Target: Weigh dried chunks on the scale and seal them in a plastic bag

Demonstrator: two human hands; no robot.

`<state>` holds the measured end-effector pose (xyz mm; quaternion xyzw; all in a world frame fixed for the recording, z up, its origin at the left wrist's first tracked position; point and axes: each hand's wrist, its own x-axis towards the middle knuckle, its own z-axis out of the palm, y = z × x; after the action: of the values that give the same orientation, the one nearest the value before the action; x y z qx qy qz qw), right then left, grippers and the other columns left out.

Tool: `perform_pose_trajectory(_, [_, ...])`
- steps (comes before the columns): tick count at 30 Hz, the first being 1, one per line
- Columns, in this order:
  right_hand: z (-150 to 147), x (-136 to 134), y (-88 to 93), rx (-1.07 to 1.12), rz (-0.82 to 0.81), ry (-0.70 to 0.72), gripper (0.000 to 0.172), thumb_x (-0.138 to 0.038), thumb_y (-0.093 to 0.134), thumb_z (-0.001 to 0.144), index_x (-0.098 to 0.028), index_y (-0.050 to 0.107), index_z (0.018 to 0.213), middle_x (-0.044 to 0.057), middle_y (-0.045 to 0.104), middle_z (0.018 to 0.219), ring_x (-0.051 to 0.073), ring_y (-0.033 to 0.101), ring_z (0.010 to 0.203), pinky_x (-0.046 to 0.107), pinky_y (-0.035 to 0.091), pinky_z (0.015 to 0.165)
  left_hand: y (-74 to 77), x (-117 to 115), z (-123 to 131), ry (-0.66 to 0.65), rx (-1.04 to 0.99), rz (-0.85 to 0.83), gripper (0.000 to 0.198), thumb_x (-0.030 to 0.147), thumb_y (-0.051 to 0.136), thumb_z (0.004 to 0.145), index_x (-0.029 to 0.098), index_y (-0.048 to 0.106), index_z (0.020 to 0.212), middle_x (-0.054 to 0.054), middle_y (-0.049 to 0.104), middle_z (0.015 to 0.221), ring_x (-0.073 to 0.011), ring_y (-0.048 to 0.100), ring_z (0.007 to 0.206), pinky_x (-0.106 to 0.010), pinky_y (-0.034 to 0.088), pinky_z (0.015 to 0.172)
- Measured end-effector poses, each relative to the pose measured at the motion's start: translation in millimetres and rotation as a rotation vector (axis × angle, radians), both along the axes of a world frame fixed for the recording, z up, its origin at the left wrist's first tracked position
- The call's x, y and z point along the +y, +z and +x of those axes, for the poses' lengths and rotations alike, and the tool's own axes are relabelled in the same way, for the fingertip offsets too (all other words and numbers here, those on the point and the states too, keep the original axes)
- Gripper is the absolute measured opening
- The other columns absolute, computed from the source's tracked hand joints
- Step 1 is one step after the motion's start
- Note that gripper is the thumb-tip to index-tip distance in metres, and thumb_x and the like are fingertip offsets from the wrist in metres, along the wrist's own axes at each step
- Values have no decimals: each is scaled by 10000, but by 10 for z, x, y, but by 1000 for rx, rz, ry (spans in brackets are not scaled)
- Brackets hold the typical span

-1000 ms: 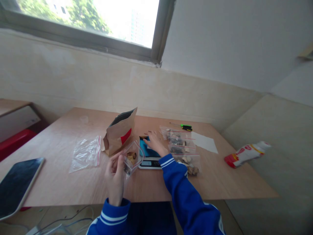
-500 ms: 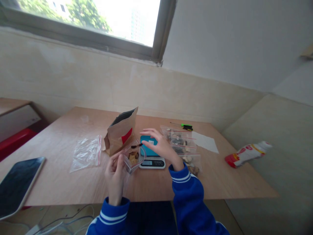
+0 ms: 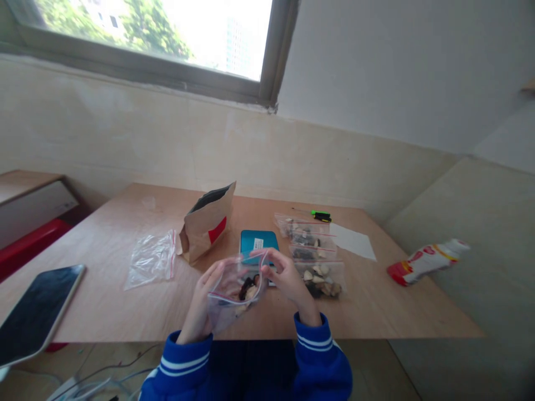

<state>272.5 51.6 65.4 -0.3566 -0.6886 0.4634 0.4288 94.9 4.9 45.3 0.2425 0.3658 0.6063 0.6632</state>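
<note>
Both hands hold one clear zip bag (image 3: 234, 295) with a red seal strip, raised above the table's near edge. Dark and pale dried pieces lie inside it. My left hand (image 3: 204, 295) grips its left side and my right hand (image 3: 286, 278) pinches its right top corner. Just behind the bag sits a small scale with a teal platform (image 3: 258, 243), its top bare. Right of the scale lie filled zip bags (image 3: 313, 253) in a row. An open brown paper pouch (image 3: 205, 225) with a red label stands left of the scale.
An empty zip bag (image 3: 151, 259) lies left of the pouch on the wooden table (image 3: 125, 312). A tablet (image 3: 35, 312) overhangs the left corner. A white sheet (image 3: 353, 240) and a green-handled tool (image 3: 320, 215) lie at the back right. A red-and-white packet (image 3: 426, 260) rests on the right ledge.
My right hand left the scale and came back to take the bag's right corner. The bag now hangs between both hands, nearer to me and more centred.
</note>
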Motion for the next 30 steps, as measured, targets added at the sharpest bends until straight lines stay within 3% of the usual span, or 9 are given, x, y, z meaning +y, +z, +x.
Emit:
perform_pose_trajectory(4, [-8,-132,-5,114,21,-324,278,-476,696,762,-199,668,753,30,691,741,181,649,754,300,517,747,-28,-5,32,-48,-14,8,378,471,644,778,160,691,988,-140,653,1224,-302,647,1060,-401,550,829])
perform_pose_trajectory(9, [4,-232,-77,287,-44,-657,313,-482,698,744,-183,612,718,-11,608,582,136,581,549,244,481,546,32,-53,18,-47,-27,132,516,609,538,802,151,698,979,-142,699,1118,-302,662,1005,-443,530,855])
perform_pose_trajectory(12, [7,-287,-119,313,-44,-771,330,-486,691,746,-171,598,712,-23,586,562,114,550,518,217,452,512,17,-79,23,-34,65,216,454,550,646,756,160,685,985,-111,728,1001,-279,675,951,-396,543,810])
perform_pose_trajectory(15, [15,-341,-150,287,-40,-803,330,-487,679,755,-164,616,739,-15,607,577,118,564,529,219,457,523,-35,-79,68,82,233,220,283,391,702,768,170,671,942,-49,728,871,-200,688,824,-281,544,711])
perform_pose_trajectory(19, [54,-394,-185,206,-15,-746,328,-490,651,776,-165,635,731,8,654,600,140,606,554,239,476,551,-56,-56,130,245,279,206,218,376,681,790,163,646,822,3,693,747,-125,662,659,-223,533,645])
perform_pose_trajectory(26, [106,-416,-231,248,8,-698,273,-443,645,798,-171,644,766,4,680,615,138,625,563,242,490,588,3,-70,126,215,171,133,252,355,743,726,170,598,816,8,692,716,-139,666,594,-232,529,559])
perform_pose_trajectory(30, [117,-416,-275,298,-5,-685,245,-415,671,783,-170,667,759,15,701,680,149,644,640,257,500,656,-10,-84,90,266,174,158,201,305,754,722,166,621,780,30,676,710,-97,647,661,-179,515,629])
